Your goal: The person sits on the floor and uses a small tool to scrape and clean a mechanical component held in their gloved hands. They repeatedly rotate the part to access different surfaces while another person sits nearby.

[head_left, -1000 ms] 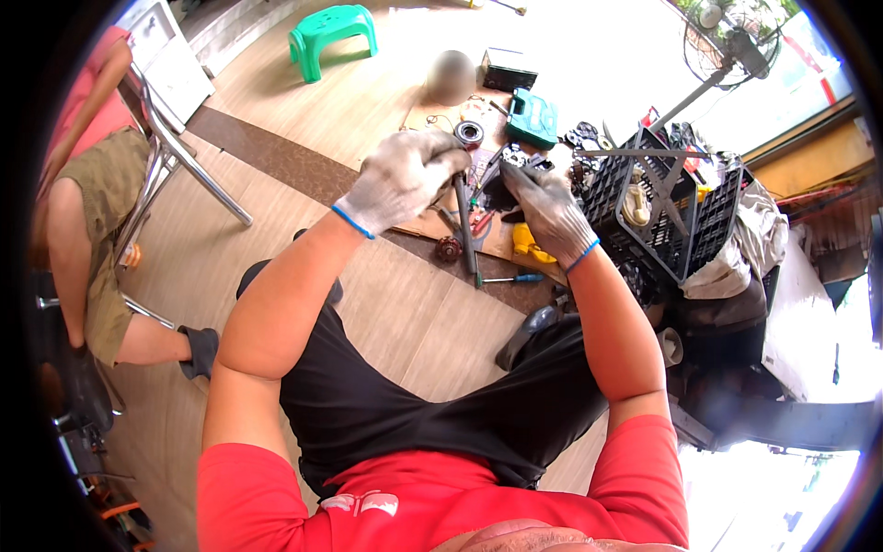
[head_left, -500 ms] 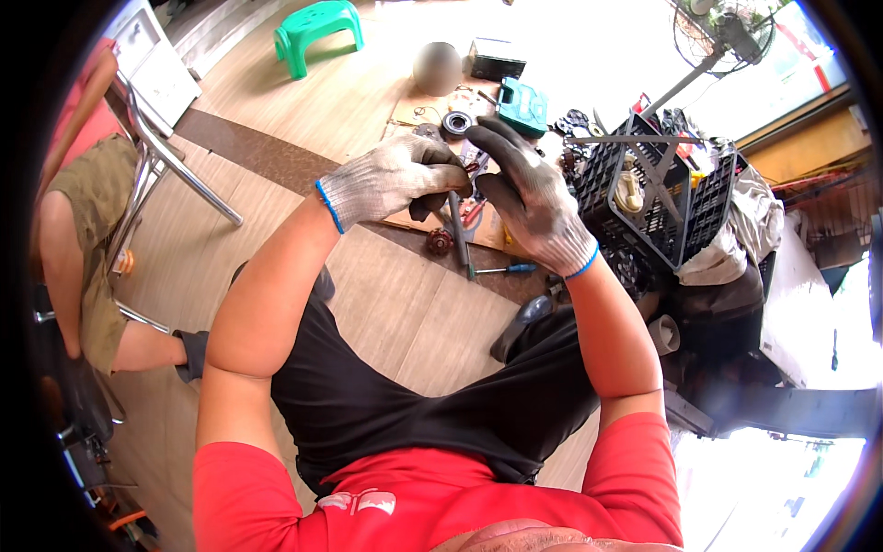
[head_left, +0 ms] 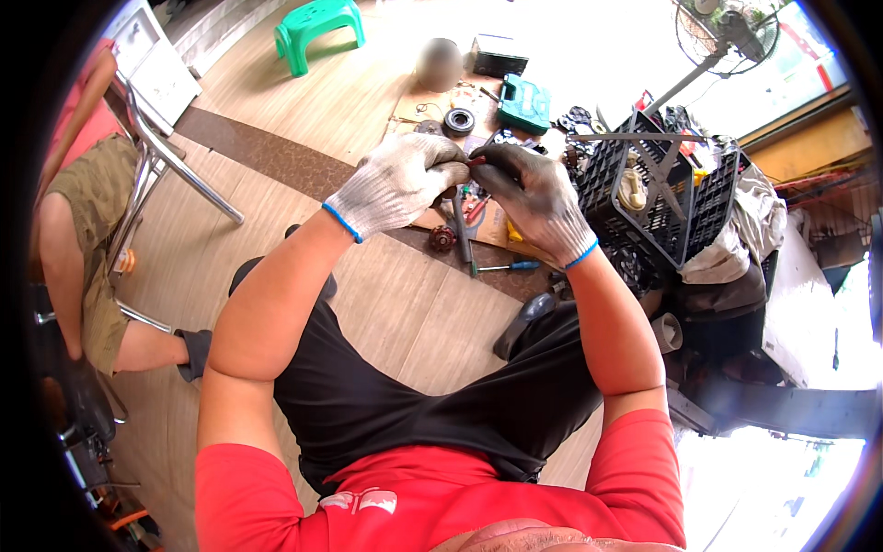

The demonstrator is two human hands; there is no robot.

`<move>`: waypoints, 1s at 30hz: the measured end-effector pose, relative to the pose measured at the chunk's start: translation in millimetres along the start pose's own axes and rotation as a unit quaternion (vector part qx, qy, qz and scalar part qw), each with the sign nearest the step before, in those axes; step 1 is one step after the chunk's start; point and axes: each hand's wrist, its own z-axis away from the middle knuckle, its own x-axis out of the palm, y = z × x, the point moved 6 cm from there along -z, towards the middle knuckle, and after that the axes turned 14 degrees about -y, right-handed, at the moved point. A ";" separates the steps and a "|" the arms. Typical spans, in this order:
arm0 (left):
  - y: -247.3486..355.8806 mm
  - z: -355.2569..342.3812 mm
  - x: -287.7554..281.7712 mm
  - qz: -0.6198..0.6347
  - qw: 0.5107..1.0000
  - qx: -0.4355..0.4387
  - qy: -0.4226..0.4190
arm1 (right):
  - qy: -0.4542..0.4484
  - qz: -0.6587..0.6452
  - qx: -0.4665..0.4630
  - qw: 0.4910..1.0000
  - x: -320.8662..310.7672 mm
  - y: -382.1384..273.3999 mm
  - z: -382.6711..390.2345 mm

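Both of my hands wear pale knit gloves with dark, soiled fingers and blue cuffs. My left hand is closed in a pinch, its fingertips meeting those of my right hand. Between the right thumb and fingers shows a small dark-red piece, too small to name. Whatever the left fingertips pinch is hidden. Under the hands, on the floor, lie a grey metal bar, a wire-wound reddish motor part and a blue-handled screwdriver. Beyond them rests a round black ring.
A teal tool case and a black box stand farther off. Black crates full of parts are at the right, below a fan. A green stool stands far left; another person sits at the left by a metal-legged chair.
My right hand has closed from spread fingers into a pinch and moved in to meet the left hand. The left hand has shifted slightly; the small red piece now shows between the fingertips.
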 end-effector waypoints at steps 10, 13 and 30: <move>7.6 -0.8 11.6 -0.161 0.984 0.050 0.059 | 0.030 0.153 -0.013 0.988 -1.9 -7.1 2.3; 16.7 3.1 13.9 -0.244 0.961 0.076 0.104 | 0.015 0.152 -0.003 0.988 -3.6 -0.4 2.0; 23.6 -4.1 17.7 -0.178 0.979 0.090 0.044 | -0.010 0.167 -0.063 0.984 -10.4 -1.5 9.3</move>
